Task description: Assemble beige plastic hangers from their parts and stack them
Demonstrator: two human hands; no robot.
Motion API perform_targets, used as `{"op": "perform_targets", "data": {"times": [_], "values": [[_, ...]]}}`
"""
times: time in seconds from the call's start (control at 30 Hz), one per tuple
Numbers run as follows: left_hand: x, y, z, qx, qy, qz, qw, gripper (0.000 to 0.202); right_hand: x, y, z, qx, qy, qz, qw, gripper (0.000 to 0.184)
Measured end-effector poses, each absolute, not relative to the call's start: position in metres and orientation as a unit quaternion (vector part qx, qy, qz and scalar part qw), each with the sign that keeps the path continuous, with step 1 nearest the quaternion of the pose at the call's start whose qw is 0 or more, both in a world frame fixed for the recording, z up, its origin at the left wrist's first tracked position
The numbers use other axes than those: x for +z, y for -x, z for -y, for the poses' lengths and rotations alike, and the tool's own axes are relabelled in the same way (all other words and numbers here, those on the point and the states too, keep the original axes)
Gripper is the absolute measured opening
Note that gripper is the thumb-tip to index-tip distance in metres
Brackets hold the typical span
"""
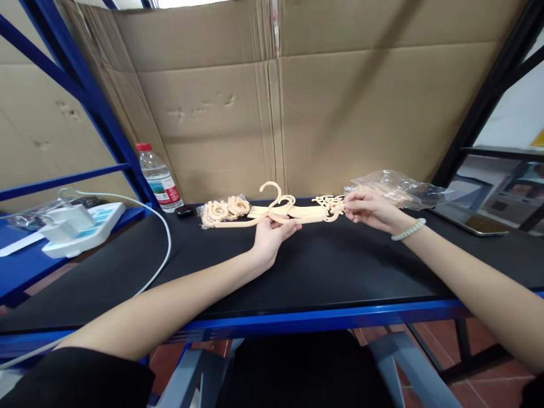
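- my left hand [272,241] is at the centre of the frame, fingers closed in a pinch on a pale hanger [272,208], its hook pointing up over the black tabletop [314,266].
- my right hand [372,209], right of centre, has thumb and fingers drawn nearly together beside the small curved pieces [329,202] – from here i can't tell whether it grips one.
- more pale bars [312,212] lie just behind the held hanger; a bagged bundle [225,209] sits left of centre.
- i judge the step in hand as handling hanger parts, one steadied, the other hand at the small pieces.
- next, i'd say, calls for a steady left hold and a precise right pinch on a single piece.
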State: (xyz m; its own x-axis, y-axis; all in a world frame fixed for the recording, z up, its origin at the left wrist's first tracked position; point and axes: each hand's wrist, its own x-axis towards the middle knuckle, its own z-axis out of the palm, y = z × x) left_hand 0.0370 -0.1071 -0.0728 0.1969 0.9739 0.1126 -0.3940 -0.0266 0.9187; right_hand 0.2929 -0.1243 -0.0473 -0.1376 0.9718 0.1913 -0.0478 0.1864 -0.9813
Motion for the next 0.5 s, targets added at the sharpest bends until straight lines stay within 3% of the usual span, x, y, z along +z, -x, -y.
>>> {"op": "perform_targets", "data": {"times": [0.1,0.37,0.5], "values": [[-0.066,-0.033,0.105,0.547,-0.427,-0.328,0.641,0.011,-0.041,-0.309,0.123,0.478,0.427,0.601,0.477,0.017],[-0.048,-0.010,0.079,0.590,-0.363,-0.359,0.626,0.008,-0.039,-0.339,0.114,0.492,0.454,0.570,0.477,0.027],[-0.046,0.016,0.070,0.519,-0.423,-0.383,0.636,0.011,-0.042,-0.350,0.110,0.504,0.488,0.557,0.445,0.026]]}}
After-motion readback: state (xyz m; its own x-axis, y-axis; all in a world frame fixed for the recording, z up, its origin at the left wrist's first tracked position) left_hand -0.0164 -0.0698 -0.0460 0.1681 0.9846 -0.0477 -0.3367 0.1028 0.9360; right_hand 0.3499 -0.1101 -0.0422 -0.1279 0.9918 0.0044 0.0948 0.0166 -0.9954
